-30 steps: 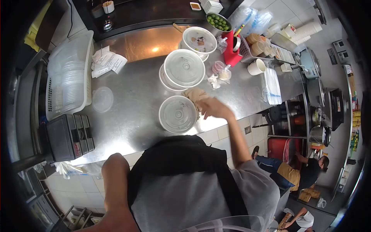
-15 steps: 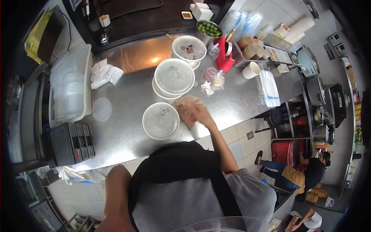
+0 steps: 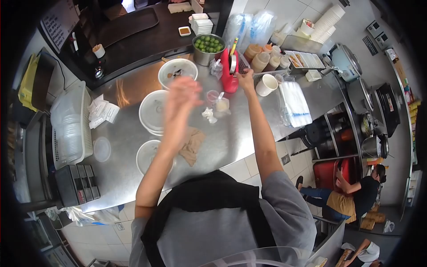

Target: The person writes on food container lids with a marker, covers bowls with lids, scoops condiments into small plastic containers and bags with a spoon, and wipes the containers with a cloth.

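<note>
My right hand [image 3: 245, 80] is at the right edge of a red tape dispenser [image 3: 230, 73], its fingers curled against it. A roll of tape sits in the dispenser. Raised over the counter, my left hand [image 3: 181, 98] is smeared by motion, and its fingers cannot be made out. Below and behind it stand white lidded tubs: a near tub [image 3: 149, 155], a middle tub [image 3: 151, 111] and a far tub [image 3: 171, 69]. My left arm hides parts of the near and middle tubs. A crumpled brown cloth [image 3: 193, 144] lies beside the near tub.
Green citrus fruits fill a metal pot [image 3: 207, 55]. Small tied bags [image 3: 221, 104], a paper cup [image 3: 267, 84] and a stack of plastic bags [image 3: 294, 104] are on the steel counter. At left stands a white basket of lids [image 3: 86, 147]. Another person [image 3: 356, 196] bends at far right.
My right hand has left the brown cloth and reached forward to the tape dispenser. My left hand has come up from my side over the tubs. The view has shifted.
</note>
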`<state>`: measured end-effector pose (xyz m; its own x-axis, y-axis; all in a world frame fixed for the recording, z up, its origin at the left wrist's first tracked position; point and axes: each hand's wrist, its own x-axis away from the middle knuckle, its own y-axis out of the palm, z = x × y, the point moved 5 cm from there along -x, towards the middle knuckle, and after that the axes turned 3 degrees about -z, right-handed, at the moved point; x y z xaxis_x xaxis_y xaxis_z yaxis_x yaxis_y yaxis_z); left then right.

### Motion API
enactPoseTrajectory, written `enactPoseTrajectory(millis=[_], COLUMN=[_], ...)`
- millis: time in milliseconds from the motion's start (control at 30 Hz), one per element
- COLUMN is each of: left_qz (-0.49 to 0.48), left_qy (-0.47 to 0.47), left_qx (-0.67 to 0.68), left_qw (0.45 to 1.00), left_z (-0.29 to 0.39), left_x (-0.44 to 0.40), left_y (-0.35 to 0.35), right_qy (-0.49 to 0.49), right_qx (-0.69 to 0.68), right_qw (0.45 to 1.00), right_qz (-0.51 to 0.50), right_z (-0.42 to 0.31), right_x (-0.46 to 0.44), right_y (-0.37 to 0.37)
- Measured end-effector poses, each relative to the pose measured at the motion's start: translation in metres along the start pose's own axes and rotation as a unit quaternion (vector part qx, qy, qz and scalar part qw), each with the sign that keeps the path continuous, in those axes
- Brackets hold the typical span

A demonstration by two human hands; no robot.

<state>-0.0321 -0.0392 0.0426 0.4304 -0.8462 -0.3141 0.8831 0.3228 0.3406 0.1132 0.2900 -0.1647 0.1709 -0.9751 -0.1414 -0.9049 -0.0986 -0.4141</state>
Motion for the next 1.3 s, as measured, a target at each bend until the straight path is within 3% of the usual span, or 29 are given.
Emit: enactPoseTrajectory(millis=[67,133,300,367,500,700,767,833,967,1033,1100,1133,1167,1233,1300], left_qz=[-0.042,-0.072,0.027,0.044,0.076,0.091,0.102,0.060,0.071,0.075,0.133,0.166,0.237,0.345,0.387], left_qy=[-0.175,-0.267,-0.389,-0.391,-0.388,-0.285,-0.289,-0.158,-0.016,-0.006,0.092,0.082,0.181,0.211,0.206], left_qx=[0.016,0.003,0.170,0.175,0.128,0.000,-0.107,-0.426,-0.235,-0.146,-0.185,-0.123,-0.130,-0.174,-0.399], left_qw=[0.984,0.961,0.905,0.902,0.909,0.954,0.946,0.889,0.969,0.986,0.969,0.975,0.945,0.898,0.805], left_z=[-0.097,-0.170,-0.292,-0.314,-0.306,-0.328,-0.331,-0.298,-0.269,-0.166,-0.081,-0.044,-0.031,-0.009,-0.013], left_x=[-0.026,-0.053,-0.104,-0.115,-0.124,-0.131,-0.133,-0.131,-0.142,-0.126,-0.096,-0.075,-0.060,-0.025,-0.001], left_y=[0.023,0.040,0.041,0.038,0.051,0.052,0.049,0.060,0.046,0.032,-0.002,-0.017,-0.047,-0.093,-0.142], right_qy=[0.043,0.060,0.021,0.023,-0.026,0.060,0.072,0.114,0.119,0.092,0.031,0.008,-0.016,-0.064,-0.089], right_qx=[-0.027,-0.101,-0.287,-0.327,-0.257,-0.277,-0.284,-0.283,-0.258,-0.248,-0.244,-0.240,-0.235,-0.229,-0.191], right_qw=[0.999,0.993,0.952,0.935,0.952,0.940,0.935,0.928,0.931,0.929,0.919,0.906,0.892,0.868,0.848], right_qz=[-0.012,-0.010,-0.103,-0.134,-0.166,-0.188,-0.199,-0.215,-0.229,-0.259,-0.309,-0.348,-0.385,-0.435,-0.487], right_z=[-0.002,0.009,-0.058,-0.077,-0.072,-0.044,-0.028,-0.029,-0.025,-0.038,-0.080,-0.099,-0.117,-0.147,-0.156], right_x=[-0.014,-0.030,0.043,0.091,0.175,0.206,0.204,0.210,0.215,0.219,0.203,0.197,0.189,0.175,0.161], right_y=[0.000,0.002,-0.042,-0.075,-0.131,-0.129,-0.125,-0.124,-0.120,-0.112,-0.098,-0.085,-0.067,-0.028,0.022])
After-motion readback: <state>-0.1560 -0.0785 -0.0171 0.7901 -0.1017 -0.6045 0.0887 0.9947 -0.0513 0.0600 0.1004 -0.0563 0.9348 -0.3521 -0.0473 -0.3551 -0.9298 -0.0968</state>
